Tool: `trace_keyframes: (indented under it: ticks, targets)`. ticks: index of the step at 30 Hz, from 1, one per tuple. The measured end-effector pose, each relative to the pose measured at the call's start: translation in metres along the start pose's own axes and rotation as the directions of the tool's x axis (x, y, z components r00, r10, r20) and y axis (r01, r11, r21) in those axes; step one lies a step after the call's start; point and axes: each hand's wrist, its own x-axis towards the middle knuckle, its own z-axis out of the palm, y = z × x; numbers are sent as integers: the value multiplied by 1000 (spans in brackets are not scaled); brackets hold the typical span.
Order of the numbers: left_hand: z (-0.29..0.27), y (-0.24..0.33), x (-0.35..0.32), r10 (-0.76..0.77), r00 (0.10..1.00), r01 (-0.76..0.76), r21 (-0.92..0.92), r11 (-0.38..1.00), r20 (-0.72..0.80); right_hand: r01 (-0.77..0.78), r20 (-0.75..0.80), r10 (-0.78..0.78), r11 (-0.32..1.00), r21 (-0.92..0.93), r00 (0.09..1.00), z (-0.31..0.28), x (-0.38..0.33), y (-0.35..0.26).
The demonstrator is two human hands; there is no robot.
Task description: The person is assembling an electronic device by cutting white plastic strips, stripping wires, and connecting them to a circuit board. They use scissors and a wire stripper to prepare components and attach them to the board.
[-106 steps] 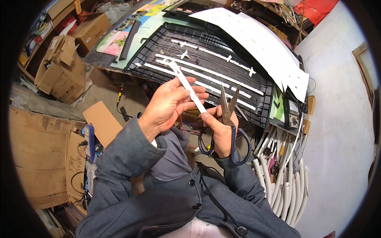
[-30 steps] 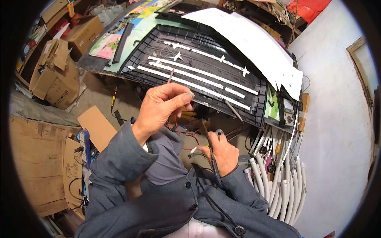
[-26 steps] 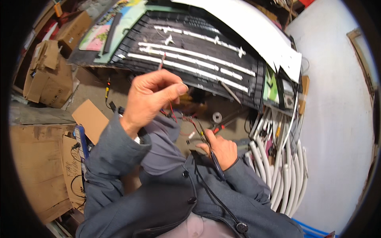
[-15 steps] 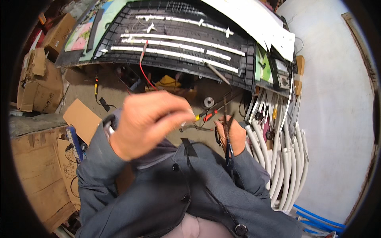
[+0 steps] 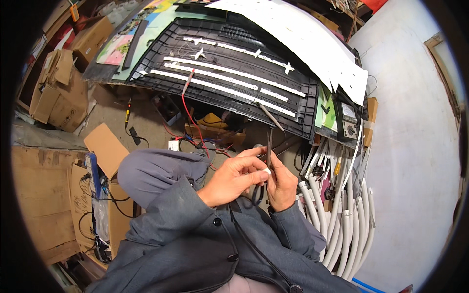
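At the right hand (image 5: 284, 185), scissors (image 5: 269, 152), dark, narrow-bladed, pointing away

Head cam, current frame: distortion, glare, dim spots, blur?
Head view: straight edges bend toward the rim, corners go black; head view: the white sheet looks washed out, with dim shade under the table; head view: left hand, right hand and scissors look fairly sharp, but the small white piece is too tiny to identify.
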Motion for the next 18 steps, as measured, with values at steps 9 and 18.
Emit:
trace_keyframes:
  ticks: [9,18]
  targets:
    - [-20,-18,10,-30,932,-15,-123,992,-360,-481,399,282,641,598,873,-12,-9,-6]
    - [-45,-45,9,-134,935,113,-81,990,-328,-754,614,439,409,514,656,16,-13,4]
